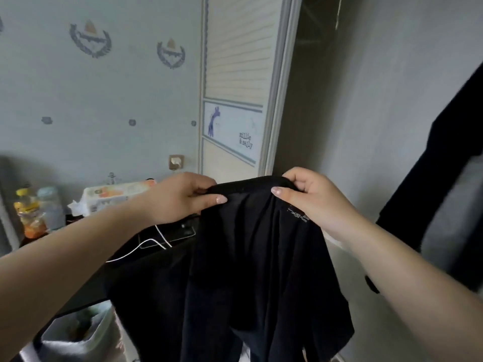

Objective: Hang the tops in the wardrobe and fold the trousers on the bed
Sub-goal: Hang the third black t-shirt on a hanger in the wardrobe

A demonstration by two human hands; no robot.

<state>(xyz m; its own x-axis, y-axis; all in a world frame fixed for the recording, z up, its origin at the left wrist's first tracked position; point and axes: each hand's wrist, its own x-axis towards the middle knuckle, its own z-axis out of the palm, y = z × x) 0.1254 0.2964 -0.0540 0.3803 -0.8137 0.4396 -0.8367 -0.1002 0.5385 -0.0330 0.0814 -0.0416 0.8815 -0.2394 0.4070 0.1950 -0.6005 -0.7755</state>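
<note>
I hold one black garment (251,257) at the centre of the frame, suspended by its top edge, the rest draping down to the lower edge. My left hand (180,197) pinches that edge on its left side, thumb in front and fingers curled behind; my right hand (311,199) grips the right side the same way, next to a small printed label. I cannot tell whether it is a top or trousers. No hanger is visible in either hand. Another dark garment (444,178) hangs along the right side of the frame, which I judge to be an item already hung. The wardrobe door (235,74) stands in the upper centre, with the dark opening to its right. The bed is not in view. Judgement: the task is under way, this garment is not yet hung or folded. In the left of the frame, a dark table (162,246) carries bottles (28,207), a tissue pack (115,194) and a white cable (146,244).
</note>
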